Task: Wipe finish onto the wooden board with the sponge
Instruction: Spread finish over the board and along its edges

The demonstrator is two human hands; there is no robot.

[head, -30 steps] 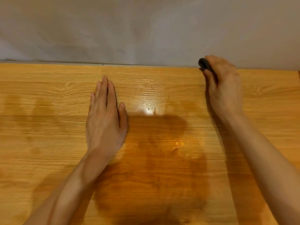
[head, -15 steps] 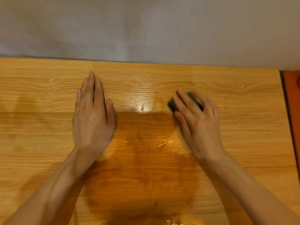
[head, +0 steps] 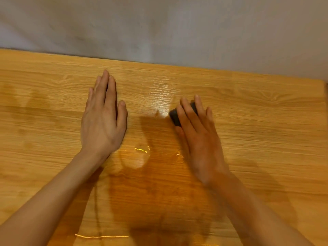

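Observation:
The wooden board [head: 266, 125] fills most of the head view, light oak with a visible grain. A small dark sponge [head: 173, 116] lies on it just right of centre. My right hand [head: 200, 139] holds the sponge against the board, fingers laid over its top and thumb at its near side; only the sponge's left end and a strip between the fingers show. My left hand [head: 103, 121] rests flat on the board to the left, fingers straight and together, holding nothing. A wet, darker glossy patch of finish [head: 142, 157] spreads between and below the hands.
A plain grey wall [head: 159, 23] runs directly behind the board's far edge. The board's right end [head: 324, 89] shows at the frame's right side. Shiny wet streaks lie near the bottom of the view [head: 101, 237].
My right hand has brought the sponge from the board's far edge back toward me and leftward to the centre. My left hand stays flat in the same spot.

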